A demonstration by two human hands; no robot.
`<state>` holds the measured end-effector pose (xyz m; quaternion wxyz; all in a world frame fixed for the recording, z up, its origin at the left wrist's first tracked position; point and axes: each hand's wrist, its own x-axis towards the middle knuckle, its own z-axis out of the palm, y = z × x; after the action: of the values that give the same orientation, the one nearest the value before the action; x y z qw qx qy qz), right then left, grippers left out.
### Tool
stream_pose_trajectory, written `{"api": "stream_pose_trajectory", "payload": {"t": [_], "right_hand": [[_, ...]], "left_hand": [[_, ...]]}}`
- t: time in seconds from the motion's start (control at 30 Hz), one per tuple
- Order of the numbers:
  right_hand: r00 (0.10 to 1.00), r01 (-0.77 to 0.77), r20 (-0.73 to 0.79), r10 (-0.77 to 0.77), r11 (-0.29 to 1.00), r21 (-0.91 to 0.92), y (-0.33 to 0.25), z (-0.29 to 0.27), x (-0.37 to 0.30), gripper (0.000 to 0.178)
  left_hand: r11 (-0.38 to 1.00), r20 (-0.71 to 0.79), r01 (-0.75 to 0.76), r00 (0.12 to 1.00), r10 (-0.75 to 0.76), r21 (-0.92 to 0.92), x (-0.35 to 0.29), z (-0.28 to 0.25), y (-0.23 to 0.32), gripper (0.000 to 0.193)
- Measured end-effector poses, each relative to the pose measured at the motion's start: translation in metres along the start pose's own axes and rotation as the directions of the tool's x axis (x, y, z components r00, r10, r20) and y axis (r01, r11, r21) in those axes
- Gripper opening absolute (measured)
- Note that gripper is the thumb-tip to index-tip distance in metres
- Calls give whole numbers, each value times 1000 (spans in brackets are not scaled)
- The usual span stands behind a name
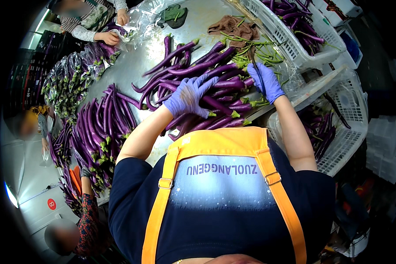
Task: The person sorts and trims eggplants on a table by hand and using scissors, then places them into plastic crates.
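Note:
Long purple eggplants (pixel 202 66) lie in a loose heap on the metal table in front of me. My left hand (pixel 187 97), in a violet-blue glove, rests on the heap with fingers spread and thumb apart. One eggplant (pixel 221 105) emerges between its thumb and fingers, green stem end toward the right. At the heap's right side my right hand (pixel 267 82), gloved alike, is closed round dark scissors (pixel 256 70). The scissors point away from me, near cut green stems (pixel 262 53); the palm side of the grip is hidden.
A brown cloth (pixel 233 30) lies beyond the stems. White crates (pixel 290 44) of eggplants stand at the right, one nearer crate (pixel 347 101) among them. Sorted eggplants (pixel 99 127) and bagged ones (pixel 70 79) cover the left side. Co-workers' hands (pixel 108 38) handle clear bags at the far left.

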<state>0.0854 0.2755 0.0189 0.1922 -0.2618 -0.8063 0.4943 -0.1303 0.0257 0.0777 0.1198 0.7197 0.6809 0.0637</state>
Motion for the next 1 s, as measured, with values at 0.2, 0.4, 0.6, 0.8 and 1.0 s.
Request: {"api": "stream_pose_trajectory", "payload": {"t": [0.2,0.4,0.6,0.8,1.0], "right_hand": [[994,79,66,-84,994,80,-1,2,-6,28],[988,-89,138,67,983,160,11,0,0,23],[979,-79,186,81,997,-18,-33,3,-4,20],[987,-29,161,-14,965,262,-8,31,3,23],[985,173,27,-172,982,-72,-16,46,12,31]], "left_hand": [[997,-22,33,999,-34,-65,-10,3,-16,103],[919,-355,286,858,-372,-271,8,7,-80,89],[699,-386,715,642,-663,-11,24,-5,-90,120],[973,-193,222,959,-206,66,36,24,-31,61],[862,-364,500,821,-439,87,35,43,-80,71]]}}
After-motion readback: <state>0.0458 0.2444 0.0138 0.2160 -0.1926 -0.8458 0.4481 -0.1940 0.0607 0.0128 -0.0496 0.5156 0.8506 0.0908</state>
